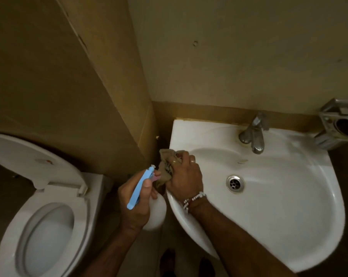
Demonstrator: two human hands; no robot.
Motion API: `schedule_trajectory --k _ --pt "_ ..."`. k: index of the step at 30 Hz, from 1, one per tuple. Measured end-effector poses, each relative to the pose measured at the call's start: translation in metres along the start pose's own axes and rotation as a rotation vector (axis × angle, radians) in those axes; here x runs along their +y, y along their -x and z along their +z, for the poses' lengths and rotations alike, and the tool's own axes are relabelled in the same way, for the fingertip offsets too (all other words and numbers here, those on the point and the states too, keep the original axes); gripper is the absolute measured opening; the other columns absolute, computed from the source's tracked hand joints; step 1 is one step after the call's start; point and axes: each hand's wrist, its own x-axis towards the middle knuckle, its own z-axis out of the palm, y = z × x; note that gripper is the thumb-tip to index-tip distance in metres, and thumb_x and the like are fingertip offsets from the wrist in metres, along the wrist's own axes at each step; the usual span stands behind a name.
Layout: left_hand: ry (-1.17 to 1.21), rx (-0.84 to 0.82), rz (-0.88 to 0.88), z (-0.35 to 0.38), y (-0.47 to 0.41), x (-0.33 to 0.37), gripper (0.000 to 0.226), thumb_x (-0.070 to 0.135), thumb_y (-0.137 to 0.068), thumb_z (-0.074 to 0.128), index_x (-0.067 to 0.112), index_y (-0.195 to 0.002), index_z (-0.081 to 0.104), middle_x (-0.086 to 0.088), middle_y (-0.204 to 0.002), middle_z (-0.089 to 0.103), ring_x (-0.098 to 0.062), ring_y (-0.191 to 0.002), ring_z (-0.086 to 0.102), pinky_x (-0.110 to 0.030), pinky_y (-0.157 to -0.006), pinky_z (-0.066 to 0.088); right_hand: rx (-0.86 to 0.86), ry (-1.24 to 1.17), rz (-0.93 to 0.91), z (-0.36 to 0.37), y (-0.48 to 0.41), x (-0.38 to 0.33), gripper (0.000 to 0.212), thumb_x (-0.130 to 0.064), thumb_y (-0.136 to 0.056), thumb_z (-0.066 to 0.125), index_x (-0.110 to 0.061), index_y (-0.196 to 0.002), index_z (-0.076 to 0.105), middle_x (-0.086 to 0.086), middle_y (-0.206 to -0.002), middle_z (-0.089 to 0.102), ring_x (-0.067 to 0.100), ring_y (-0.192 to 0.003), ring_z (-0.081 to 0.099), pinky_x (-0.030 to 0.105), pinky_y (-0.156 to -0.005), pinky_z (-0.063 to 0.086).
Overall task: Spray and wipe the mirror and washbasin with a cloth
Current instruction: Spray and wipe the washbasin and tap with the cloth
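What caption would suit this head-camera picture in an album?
Right hand wipes the washbasin rim with a cloth while the left hand holds a spray bottle beside the toilet.

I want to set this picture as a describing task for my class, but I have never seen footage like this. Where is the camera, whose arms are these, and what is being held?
There is no machine here. The single picture comes from a wide-angle camera worn on a person's head, looking down, so the two arms reaching in from the bottom are the wearer's own.

The left hand holds a white spray bottle with a blue trigger top, beside the basin. The right hand, with a beaded bracelet at the wrist, presses a crumpled brownish cloth onto the left rim of the white washbasin.

The basin has a metal tap at the back and a drain in the bowl. A toilet with its lid raised stands to the left. No mirror is in view.
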Motion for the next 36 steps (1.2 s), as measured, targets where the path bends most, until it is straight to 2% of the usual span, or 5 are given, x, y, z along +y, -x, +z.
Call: schedule_trajectory --k 12,18,24,28,36 --pt "0.007 -0.055 0.041 -0.003 -0.032 0.002 0.048 0.062 -0.094 0.044 0.022 -0.095 0.07 -0.019 -0.071 0.07 -0.022 -0.05 0.062 -0.031 -0.052 0.055 -0.004 0.197 0.134 -0.02 -0.108 0.015 0.046 -0.033 -0.082 0.06 -0.018 -0.126 0.06 0.014 -0.137 0.045 0.034 -0.121 0.043 0.046 -0.094 0.042" --pt "0.03 -0.087 0.04 -0.006 -0.035 -0.005 0.043 0.059 -0.095 0.046 0.025 -0.089 0.071 -0.012 -0.073 0.071 -0.02 -0.052 0.063 -0.032 -0.055 0.056 0.261 0.306 0.447 -0.043 -0.077 0.091 0.042 -0.033 -0.075 0.072 -0.017 -0.112 0.064 0.021 -0.111 0.056 0.043 -0.096 0.056 0.049 -0.08 0.049" --pt "0.048 -0.111 0.002 0.004 -0.032 -0.006 0.032 0.06 -0.094 0.049 0.039 -0.091 0.072 -0.007 -0.074 0.071 -0.024 -0.053 0.064 -0.039 -0.053 0.057 0.188 0.286 0.731 -0.045 -0.088 0.074 0.042 -0.037 -0.074 0.075 -0.019 -0.11 0.063 0.02 -0.123 0.052 0.041 -0.108 0.051 0.048 -0.086 0.044" --pt "0.048 -0.12 -0.026 0.01 -0.034 -0.008 0.044 0.063 -0.093 0.048 0.026 -0.1 0.072 -0.001 -0.079 0.072 -0.02 -0.055 0.065 -0.034 -0.056 0.057 0.165 0.266 0.582 -0.038 -0.088 0.065 0.039 -0.037 -0.075 0.073 -0.019 -0.108 0.061 0.02 -0.12 0.052 0.039 -0.102 0.053 0.045 -0.08 0.044" --pt "0.03 -0.085 -0.032 0.006 -0.035 -0.018 0.038 0.067 -0.09 0.048 0.041 -0.102 0.072 0.001 -0.077 0.072 -0.019 -0.052 0.063 -0.029 -0.055 0.054 0.06 0.128 0.378 -0.023 -0.075 0.018 0.057 -0.045 -0.078 0.063 -0.032 -0.132 0.049 0.012 -0.137 0.039 0.034 -0.121 0.041 0.05 -0.091 0.042"
